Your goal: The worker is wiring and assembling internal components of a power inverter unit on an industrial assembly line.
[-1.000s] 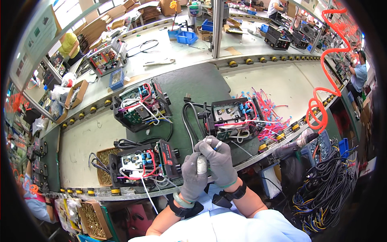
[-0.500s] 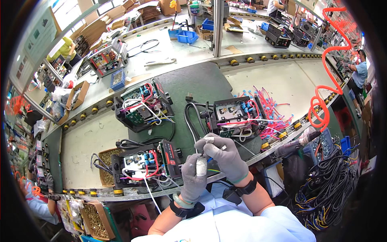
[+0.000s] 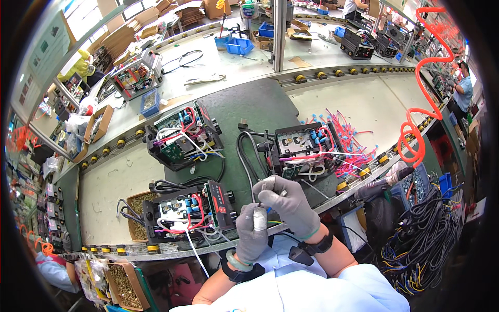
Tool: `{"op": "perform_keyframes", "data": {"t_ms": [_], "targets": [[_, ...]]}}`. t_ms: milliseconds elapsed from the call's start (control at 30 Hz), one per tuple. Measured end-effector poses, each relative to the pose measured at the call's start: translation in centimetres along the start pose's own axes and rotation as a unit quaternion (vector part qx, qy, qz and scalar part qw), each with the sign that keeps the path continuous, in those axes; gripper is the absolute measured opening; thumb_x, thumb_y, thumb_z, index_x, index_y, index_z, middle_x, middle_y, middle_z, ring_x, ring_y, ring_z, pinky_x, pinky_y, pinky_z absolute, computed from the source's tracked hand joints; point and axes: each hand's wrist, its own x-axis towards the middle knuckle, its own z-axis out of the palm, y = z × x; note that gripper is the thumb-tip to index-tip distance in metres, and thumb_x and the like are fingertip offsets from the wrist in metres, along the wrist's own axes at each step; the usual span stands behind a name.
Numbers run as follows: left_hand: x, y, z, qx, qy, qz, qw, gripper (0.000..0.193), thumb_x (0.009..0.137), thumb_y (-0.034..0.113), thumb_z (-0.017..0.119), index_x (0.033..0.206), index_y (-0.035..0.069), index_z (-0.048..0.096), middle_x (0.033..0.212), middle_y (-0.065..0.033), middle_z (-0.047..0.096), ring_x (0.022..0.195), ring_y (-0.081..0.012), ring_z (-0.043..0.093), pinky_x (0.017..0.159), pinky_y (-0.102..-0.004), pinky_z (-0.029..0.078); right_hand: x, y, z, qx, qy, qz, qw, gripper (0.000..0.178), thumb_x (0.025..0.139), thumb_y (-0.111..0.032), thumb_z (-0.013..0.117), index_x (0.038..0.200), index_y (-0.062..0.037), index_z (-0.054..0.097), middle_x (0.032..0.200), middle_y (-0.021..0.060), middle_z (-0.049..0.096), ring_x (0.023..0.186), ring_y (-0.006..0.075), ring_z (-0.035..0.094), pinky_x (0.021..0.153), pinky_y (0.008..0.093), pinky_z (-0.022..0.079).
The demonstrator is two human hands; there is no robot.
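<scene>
Both my hands wear grey gloves with white tape on some fingers. My left hand (image 3: 252,231) is closed, thumb up, around what looks like the end of a black power cable (image 3: 244,161). My right hand (image 3: 291,205) is closed in a pinch just above it, fingertips close to the left thumb; the fingers hide most of what they grip. The cable loops down from an open black machine unit (image 3: 304,151) with a metal plate and red and white wires. Left of my hands stands a second open unit (image 3: 182,210) with a dark front panel. A third unit (image 3: 182,138) sits behind it.
A pile of pink wires with blue ends (image 3: 356,151) lies right of the units. An orange coiled hose (image 3: 416,125) hangs at the right above a power tool (image 3: 371,191). Black cables (image 3: 421,239) hang in a bundle below. A roller rail (image 3: 121,249) edges the bench.
My right hand has shifted slightly down, its fingers curling closer over the left thumb. My left hand has barely moved, and the units stay in place.
</scene>
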Motion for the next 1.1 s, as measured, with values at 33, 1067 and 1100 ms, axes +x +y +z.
{"op": "perform_keyframes", "data": {"t_ms": [33, 1067, 1100], "targets": [[0.1, 0.2, 0.0, 0.0, 0.002, -0.001, 1.0, 0.019, 0.099, 0.015, 0.051, 0.099, -0.001, 0.061, 0.081, -0.0047, 0.062, 0.072, -0.0106, 0.054, 0.064, -0.028, 0.044, 0.1, 0.1, -0.2, -0.017, -0.016, -0.02, 1.0, 0.012, 0.09, -0.013, 0.066, 0.092, -0.0009, 0.067, 0.081, -0.0017, 0.062, 0.075, 0.004, 0.055, 0.069, 0.0219, 0.047], [5.1, 7.1, -2.4, 0.195, -0.263, 0.049, 0.944, 0.029, 0.102, 0.018, 0.051, 0.123, -0.001, 0.057, 0.11, -0.0179, 0.064, 0.101, -0.0302, 0.061, 0.09, -0.0371, 0.047, 1.3, -1.8, -4.2, -0.218, -0.07, -0.319, 0.92, 0.046, 0.083, -0.012, 0.075, 0.125, -0.0054, 0.057, 0.081, 0.0101, 0.063, 0.077, 0.0239, 0.067, 0.073, 0.0334, 0.053], [5.0, 7.4, -2.5, 0.151, -0.275, -0.032, 0.949, 0.03, 0.103, 0.019, 0.05, 0.123, -0.001, 0.057, 0.112, -0.0181, 0.063, 0.103, -0.028, 0.06, 0.091, -0.0357, 0.046, 1.6, -1.9, -4.0, -0.195, -0.119, -0.356, 0.906, 0.031, 0.083, -0.012, 0.075, 0.111, -0.0039, 0.065, 0.083, 0.011, 0.064, 0.079, 0.0258, 0.068, 0.073, 0.0339, 0.053]]}}
